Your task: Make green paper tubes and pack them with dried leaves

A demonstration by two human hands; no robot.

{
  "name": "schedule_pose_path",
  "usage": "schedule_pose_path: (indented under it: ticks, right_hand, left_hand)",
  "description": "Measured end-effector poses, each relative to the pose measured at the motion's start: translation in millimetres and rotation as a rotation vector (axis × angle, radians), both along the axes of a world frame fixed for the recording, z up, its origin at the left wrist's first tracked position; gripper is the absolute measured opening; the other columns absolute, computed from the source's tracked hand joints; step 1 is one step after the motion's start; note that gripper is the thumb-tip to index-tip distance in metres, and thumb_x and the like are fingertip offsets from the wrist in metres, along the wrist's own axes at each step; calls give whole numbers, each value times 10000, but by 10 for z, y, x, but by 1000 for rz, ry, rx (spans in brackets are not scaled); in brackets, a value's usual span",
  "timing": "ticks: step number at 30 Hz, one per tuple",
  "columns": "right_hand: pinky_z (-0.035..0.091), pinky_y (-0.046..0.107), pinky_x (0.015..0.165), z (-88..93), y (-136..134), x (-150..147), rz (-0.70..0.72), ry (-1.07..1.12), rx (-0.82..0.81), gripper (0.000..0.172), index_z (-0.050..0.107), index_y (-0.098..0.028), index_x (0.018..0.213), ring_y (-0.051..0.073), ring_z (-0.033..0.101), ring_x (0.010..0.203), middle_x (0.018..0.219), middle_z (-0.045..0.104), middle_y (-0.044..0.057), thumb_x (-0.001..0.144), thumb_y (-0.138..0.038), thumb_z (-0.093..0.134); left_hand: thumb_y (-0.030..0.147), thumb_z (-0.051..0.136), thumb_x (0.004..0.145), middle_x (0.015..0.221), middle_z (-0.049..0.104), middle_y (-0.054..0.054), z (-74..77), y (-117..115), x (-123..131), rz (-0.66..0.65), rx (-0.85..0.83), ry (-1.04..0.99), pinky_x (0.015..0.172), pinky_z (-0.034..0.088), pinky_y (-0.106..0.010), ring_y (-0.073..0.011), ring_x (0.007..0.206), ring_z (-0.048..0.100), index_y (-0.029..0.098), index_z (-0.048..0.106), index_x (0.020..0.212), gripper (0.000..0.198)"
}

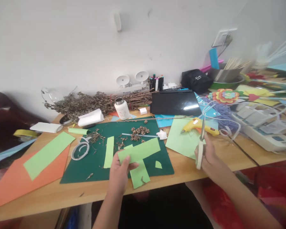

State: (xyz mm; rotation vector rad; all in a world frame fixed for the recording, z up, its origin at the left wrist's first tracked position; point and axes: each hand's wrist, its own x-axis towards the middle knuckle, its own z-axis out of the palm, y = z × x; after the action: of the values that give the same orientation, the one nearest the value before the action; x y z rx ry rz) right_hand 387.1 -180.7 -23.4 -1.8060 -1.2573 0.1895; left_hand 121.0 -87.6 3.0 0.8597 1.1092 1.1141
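My left hand (119, 173) pinches a light green paper strip (139, 149) and holds it just above the dark green cutting mat (97, 160). Under it lies another green paper piece (139, 176) at the mat's front edge. My right hand (208, 157) is closed around a pair of scissors (200, 149) with white handles, blades pointing up and away. The scissors hover over the wooden table's front right part, near a pale green sheet (181, 140) and a yellow glue gun (197, 125).
A narrow green strip (109, 152) and dried plant bits (139, 131) lie on the mat. An orange sheet (19, 178) with a green strip (47, 154) lies at left. A white bottle (121, 108), dried branches (85, 103), black tablet (175, 102), power strip (262, 127) and paper flowers (225, 95) crowd the back.
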Motion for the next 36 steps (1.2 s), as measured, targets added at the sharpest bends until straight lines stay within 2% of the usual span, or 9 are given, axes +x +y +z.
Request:
schedule_pose_path:
  ticks: [6, 9, 13, 17, 23, 27, 30, 33, 36]
  right_hand:
    - [489, 382, 669, 147, 189, 125, -18, -186, -264, 769, 34, -136, 1368, 276, 600, 876, 1046, 578, 138, 766, -403, 430]
    - [474, 396, 707, 201, 207, 142, -10, -386, -322, 829, 159, -116, 1354, 329, 519, 1024, 1160, 511, 184, 689, -451, 523]
    - [467, 358, 630, 251, 245, 94, 98, -551, -432, 668, 280, -184, 1328, 278, 594, 841, 1017, 623, 102, 745, -441, 479]
    - [458, 382, 644, 208, 317, -78, 159, -759, -470, 497, 418, -215, 1255, 288, 563, 884, 1121, 601, 69, 782, -364, 449]
    - [470, 415, 674, 110, 356, -74, 193, -745, -491, 378, 526, -246, 1144, 282, 546, 892, 1134, 595, 33, 817, -400, 419]
    - [434, 461, 822, 147, 265, -59, 236, -535, -380, 385, 530, -199, 1137, 291, 527, 1003, 1183, 560, 79, 832, -379, 378]
    - [400, 451, 901, 185, 120, -297, 366, -168, -301, 480, 485, -185, 1189, 281, 490, 1090, 1205, 539, 115, 812, -472, 414]
    - [491, 382, 774, 174, -37, -622, 685, 416, -246, 644, 466, -204, 1214, 253, 581, 952, 1113, 596, 112, 742, -638, 410]
    - [518, 340, 668, 131, -118, -809, 630, 831, -218, 545, 599, -196, 1025, 222, 628, 768, 931, 663, 92, 708, -624, 485]
  left_hand:
    - [68, 547, 721, 602, 588, 39, -8, 4, 59, 133, -220, -363, 608, 551, -284, -156, 614, 663, 185, 427, 775, 176]
    - [66, 472, 781, 614, 591, 19, 6, 24, 25, 198, -340, -484, 582, 554, -275, -151, 622, 662, 176, 427, 753, 121]
    - [109, 411, 840, 712, 629, -52, 33, 38, 5, 201, -433, -564, 576, 549, -212, -118, 646, 655, 130, 490, 811, 87]
    - [137, 392, 855, 716, 633, -77, 19, 38, 19, 235, -467, -600, 591, 548, -202, -118, 669, 650, 106, 519, 828, 133]
    - [227, 403, 849, 608, 599, -18, -67, -16, -62, 214, -374, -563, 504, 515, -219, -106, 527, 596, 122, 571, 753, 220]
    - [300, 592, 725, 555, 601, -17, -77, -178, -86, 69, -171, -395, 452, 455, -210, -110, 459, 544, 132, 609, 739, 169]
    - [381, 664, 650, 524, 607, -33, -102, -404, -15, -63, -65, -333, 470, 446, -218, -112, 435, 538, 118, 619, 650, 267]
    - [459, 617, 679, 544, 612, -55, -197, -673, 92, -339, -69, -332, 424, 413, -214, -111, 425, 530, 107, 623, 636, 355]
    - [478, 566, 717, 558, 590, -56, -310, -875, 161, -502, -99, -196, 424, 388, -209, -97, 435, 505, 99, 616, 656, 387]
